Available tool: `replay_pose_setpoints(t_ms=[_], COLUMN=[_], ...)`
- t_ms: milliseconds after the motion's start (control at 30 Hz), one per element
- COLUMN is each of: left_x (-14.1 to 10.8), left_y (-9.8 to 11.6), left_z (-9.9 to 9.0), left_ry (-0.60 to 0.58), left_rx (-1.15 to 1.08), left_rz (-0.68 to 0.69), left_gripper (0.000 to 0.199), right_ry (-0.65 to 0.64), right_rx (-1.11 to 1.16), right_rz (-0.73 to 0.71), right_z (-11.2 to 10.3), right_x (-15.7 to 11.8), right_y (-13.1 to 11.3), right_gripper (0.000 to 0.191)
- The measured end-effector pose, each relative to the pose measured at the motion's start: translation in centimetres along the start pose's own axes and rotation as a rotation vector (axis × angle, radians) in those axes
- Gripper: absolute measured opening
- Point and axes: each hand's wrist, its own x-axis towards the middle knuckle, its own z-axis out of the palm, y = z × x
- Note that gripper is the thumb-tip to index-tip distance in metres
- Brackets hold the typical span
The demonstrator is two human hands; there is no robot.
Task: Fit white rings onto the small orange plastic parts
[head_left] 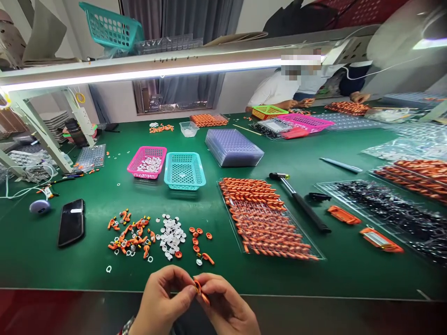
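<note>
At the table's front edge, my left hand [165, 298] and my right hand [226, 302] meet, both pinching one small orange part [201, 292] between their fingertips. Just beyond them lie white round caps [172, 235] in a loose pile, with a few orange round pieces [195, 242] to their right. Left of the caps is a scattered heap of orange curved parts [131, 232] with some white rings. A clear tray [240, 239] to the right holds rows of orange parts.
Pink basket [146, 174] with white pieces, teal basket [185, 186], stacked clear trays [232, 149], phone [71, 223] at left. A hammer [307, 209], orange cases [380, 239] and a tray of black parts [394, 209] lie right. People work across the table.
</note>
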Motion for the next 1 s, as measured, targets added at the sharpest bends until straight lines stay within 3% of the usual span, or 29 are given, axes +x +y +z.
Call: replay_pose_setpoints(t_ms=[100,300,633,1000], left_x=[-0.1,-0.2,-0.6,-0.8], left_y=[0.3,0.5,-0.3,-1.1], left_z=[0.0,-0.3,-0.7,-1.0], left_ry=[0.005,-0.032,-0.093,-0.074], left_rx=[0.090,0.218,0.179,0.214], left_rz=[0.006,0.018,0.008,0.119], left_gripper=[0.019,0.015,0.018,0.012], right_ry=[-0.069,-0.056,-0.313,-0.292], right_rx=[-0.008,0.068,0.040,0.095], right_rz=[-0.002,0.058,0.183,0.221], right_z=[-0.3,0.0,-2.2,-2.1], right_x=[0.1,0.2,1.0,0.9], right_y=[0.0,-0.6,-0.3,-0.1], right_gripper=[0.008,0.009,0.009,0.008])
